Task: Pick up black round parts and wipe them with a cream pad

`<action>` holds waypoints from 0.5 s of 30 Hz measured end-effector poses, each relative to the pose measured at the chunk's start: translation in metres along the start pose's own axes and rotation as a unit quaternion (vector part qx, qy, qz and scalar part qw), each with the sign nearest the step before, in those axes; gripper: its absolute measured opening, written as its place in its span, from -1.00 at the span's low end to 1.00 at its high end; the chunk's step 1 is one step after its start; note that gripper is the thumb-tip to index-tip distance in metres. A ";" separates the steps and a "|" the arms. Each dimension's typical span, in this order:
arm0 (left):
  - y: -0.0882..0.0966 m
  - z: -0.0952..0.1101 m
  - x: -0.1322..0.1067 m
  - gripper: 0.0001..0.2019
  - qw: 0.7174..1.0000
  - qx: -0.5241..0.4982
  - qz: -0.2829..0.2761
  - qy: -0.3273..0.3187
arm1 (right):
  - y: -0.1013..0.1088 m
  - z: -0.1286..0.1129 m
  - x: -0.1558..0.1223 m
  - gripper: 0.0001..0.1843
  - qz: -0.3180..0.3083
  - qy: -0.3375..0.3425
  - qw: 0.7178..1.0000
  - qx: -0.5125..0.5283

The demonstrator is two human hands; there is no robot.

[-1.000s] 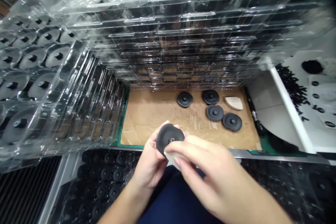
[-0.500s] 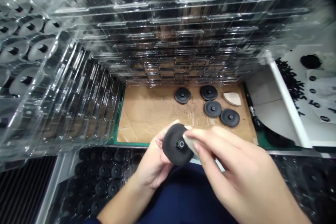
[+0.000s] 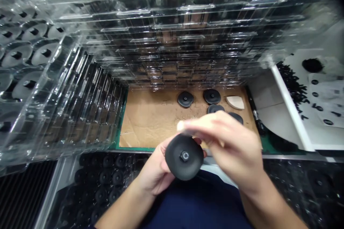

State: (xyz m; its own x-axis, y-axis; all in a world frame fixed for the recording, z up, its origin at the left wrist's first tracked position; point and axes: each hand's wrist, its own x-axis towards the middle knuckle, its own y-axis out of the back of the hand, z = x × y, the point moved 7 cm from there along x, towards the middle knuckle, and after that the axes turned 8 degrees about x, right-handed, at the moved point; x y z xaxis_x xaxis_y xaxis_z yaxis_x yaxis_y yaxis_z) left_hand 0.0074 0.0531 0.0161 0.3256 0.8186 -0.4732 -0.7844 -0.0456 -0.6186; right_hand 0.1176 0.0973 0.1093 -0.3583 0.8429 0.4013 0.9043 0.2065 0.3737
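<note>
My left hand (image 3: 154, 171) is closed on a round black disc (image 3: 184, 156) with a small metal hub at its centre, held face-up over my lap. My right hand (image 3: 228, 143) hovers just above and to the right of the disc, smeared by motion. Its fingers are drawn together in a pinch, and a pale tip pokes out at their left end; I cannot make out what they hold. Beyond the hands, several more black discs (image 3: 185, 99) lie on a cardboard sheet (image 3: 150, 118), next to a white wedge-shaped piece (image 3: 235, 102).
Stacks of clear plastic trays (image 3: 174, 35) wall in the cardboard at the back. More trays holding discs (image 3: 27, 61) stand on the left. A tray of black discs (image 3: 107, 179) sits low on the left. A white bin (image 3: 292, 121) with small black parts (image 3: 291, 82) stands to the right.
The disc has tipped to face the camera and dropped a little toward me. My right hand has lifted from the disc's edge to above it, covering two of the discs on the cardboard.
</note>
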 end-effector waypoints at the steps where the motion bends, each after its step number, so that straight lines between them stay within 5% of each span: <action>1: -0.002 0.000 0.000 -0.53 0.999 -0.031 -0.022 0.000 | 0.007 0.018 -0.004 -0.74 0.035 -0.059 0.997 -0.018; 4: -0.004 0.001 -0.003 -0.55 0.992 -0.110 -0.062 0.004 | 0.007 0.072 -0.031 -0.76 0.051 -0.195 0.977 -0.066; 9: -0.003 0.003 -0.004 -0.59 0.994 -0.099 -0.037 0.003 | -0.031 0.115 -0.073 -0.77 -0.040 -0.227 0.972 -0.055; 12: -0.008 0.001 -0.004 -0.58 0.993 -0.101 -0.056 0.011 | -0.022 0.101 -0.067 -0.80 -0.027 -0.236 0.969 -0.064; 15: -0.009 -0.002 -0.002 -0.53 0.996 -0.072 -0.046 0.024 | 0.002 0.045 -0.036 -0.77 0.033 -0.139 0.987 -0.067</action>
State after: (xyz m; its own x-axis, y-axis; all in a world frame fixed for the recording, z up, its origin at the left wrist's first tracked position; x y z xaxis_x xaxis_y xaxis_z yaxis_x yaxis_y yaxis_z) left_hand 0.0149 0.0503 0.0209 0.4194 0.7954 -0.4375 -0.6681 -0.0559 -0.7420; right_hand 0.1427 0.0897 0.0577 -0.2054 0.9602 0.1893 0.8776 0.0951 0.4699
